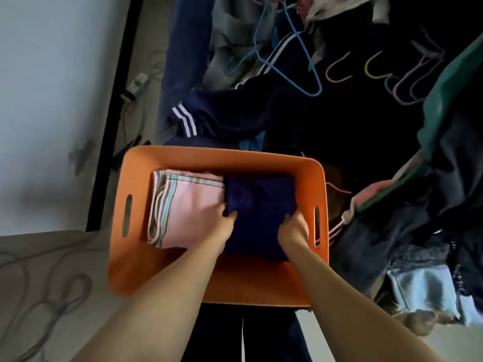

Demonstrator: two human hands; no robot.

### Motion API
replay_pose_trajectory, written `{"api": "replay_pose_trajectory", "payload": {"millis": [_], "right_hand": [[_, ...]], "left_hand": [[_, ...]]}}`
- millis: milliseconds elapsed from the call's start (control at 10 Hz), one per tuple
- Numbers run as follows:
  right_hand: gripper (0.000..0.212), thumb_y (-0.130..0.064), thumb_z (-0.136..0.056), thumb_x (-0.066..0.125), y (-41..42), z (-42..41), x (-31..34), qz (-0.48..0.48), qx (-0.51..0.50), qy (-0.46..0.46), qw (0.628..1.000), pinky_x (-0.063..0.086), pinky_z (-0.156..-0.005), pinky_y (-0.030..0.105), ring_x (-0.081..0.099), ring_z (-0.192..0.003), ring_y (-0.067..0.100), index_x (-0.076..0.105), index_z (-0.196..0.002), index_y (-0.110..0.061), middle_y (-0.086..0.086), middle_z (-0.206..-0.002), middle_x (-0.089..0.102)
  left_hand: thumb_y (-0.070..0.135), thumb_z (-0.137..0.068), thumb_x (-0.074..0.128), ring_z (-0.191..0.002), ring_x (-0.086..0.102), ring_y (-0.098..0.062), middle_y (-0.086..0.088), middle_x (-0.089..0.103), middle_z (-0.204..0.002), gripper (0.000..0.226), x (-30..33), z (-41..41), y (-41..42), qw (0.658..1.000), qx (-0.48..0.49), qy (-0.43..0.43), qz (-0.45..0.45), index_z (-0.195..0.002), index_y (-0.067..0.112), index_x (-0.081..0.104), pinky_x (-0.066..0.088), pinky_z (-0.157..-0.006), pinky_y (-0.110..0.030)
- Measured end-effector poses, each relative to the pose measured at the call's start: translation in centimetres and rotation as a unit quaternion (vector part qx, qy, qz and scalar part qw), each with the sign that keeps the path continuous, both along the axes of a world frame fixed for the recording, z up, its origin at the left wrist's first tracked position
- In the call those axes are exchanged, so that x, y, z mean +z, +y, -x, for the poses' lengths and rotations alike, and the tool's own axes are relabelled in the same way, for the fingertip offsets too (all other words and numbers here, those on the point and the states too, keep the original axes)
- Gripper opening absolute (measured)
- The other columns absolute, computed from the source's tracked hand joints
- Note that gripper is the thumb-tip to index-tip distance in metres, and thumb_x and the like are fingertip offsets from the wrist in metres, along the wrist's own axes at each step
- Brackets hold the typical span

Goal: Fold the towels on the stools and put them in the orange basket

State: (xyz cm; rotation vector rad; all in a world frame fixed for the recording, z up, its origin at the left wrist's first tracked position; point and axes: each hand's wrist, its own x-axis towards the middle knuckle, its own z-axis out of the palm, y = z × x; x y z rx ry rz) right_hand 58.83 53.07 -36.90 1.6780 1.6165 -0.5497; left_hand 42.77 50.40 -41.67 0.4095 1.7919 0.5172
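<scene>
The orange basket point(170, 159) sits right below me, with slot handles on both short sides. A folded pink towel with striped edges point(183, 207) lies in its left half. A folded dark purple towel point(261, 202) fills the right half. My left hand point(222, 226) grips the purple towel's left edge, fingers tucked between the two towels. My right hand point(294, 228) holds its right edge, pressed against the basket's right wall. Both forearms reach in over the near rim.
Beyond the basket lies a heap of dark clothes point(261, 111) with blue and pink hangers point(308, 74). More clothes, among them pale denim point(423, 286), pile up at the right. A grey cord point(52, 304) lies on the floor at the left, beside a white wall.
</scene>
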Motion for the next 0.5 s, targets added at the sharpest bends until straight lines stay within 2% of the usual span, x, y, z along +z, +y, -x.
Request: {"api": "replay_pose_trajectory", "payload": {"millis": [100, 200, 300, 400, 500], "right_hand": [[0.066, -0.036, -0.09, 0.054, -0.1, 0.1, -0.7, -0.01, 0.018, -0.006, 1.0, 0.024, -0.109, 0.062, 0.025, -0.139, 0.039, 0.029, -0.146, -0.011, 0.016, -0.152, 0.028], [0.064, -0.034, -0.09, 0.056, 0.0, 0.1, -0.3, 0.004, 0.027, -0.008, 1.0, 0.024, -0.11, 0.061, 0.028, -0.138, 0.04, 0.032, -0.144, -0.011, 0.016, -0.15, 0.032], [0.05, -0.028, -0.092, 0.053, 0.2, 0.5, 1.5, -0.002, -0.069, 0.011, 0.998, 0.024, -0.112, 0.056, 0.035, -0.133, 0.037, 0.042, -0.138, -0.01, 0.015, -0.143, 0.042], [0.057, -0.007, -0.092, 0.042, -0.8, 0.8, 5.6, -0.034, -0.419, 0.223, 0.88, 0.034, -0.105, 0.044, 0.043, -0.128, 0.036, 0.025, -0.146, -0.009, 0.016, -0.143, 0.041], [0.069, 0.001, -0.085, 0.037, -3.6, -0.1, 9.8, -0.04, -0.422, 0.31, 0.851, 0.043, -0.093, 0.035, 0.05, -0.121, 0.034, 0.019, -0.149, -0.018, 0.017, -0.14, 0.044]], "left_hand": [[0.024, -0.095, 0.051, -0.108, 0.055, -0.027, -0.008, 0.056, -0.125, 0.037, -0.4, 0.0, -0.2, 1.0, 0.019, -0.011, -0.006, -0.131, 0.024, 0.047, 0.045, -0.099, -0.046], [0.023, -0.095, 0.051, -0.107, 0.054, -0.024, -0.003, 0.054, -0.121, 0.038, -0.1, 0.0, -0.1, 0.999, 0.039, -0.013, -0.011, -0.132, 0.023, 0.047, 0.045, -0.098, -0.042], [0.022, -0.096, 0.05, -0.113, 0.052, -0.025, -0.005, 0.052, -0.129, 0.039, 1.3, 0.4, -0.5, 0.998, 0.052, -0.024, -0.004, -0.134, 0.02, 0.045, 0.043, -0.102, -0.043], [0.023, -0.097, 0.047, -0.115, 0.052, -0.031, -0.01, 0.052, -0.13, 0.036, 3.6, 1.3, -0.6, 0.999, 0.034, -0.01, -0.003, -0.133, 0.019, 0.045, 0.045, -0.098, -0.04], [0.017, -0.097, 0.047, -0.085, 0.061, -0.026, -0.009, 0.063, -0.097, 0.032, 7.3, 2.3, -4.2, 0.999, 0.042, -0.012, 0.019, -0.128, 0.01, 0.051, 0.05, -0.067, -0.028]]}}
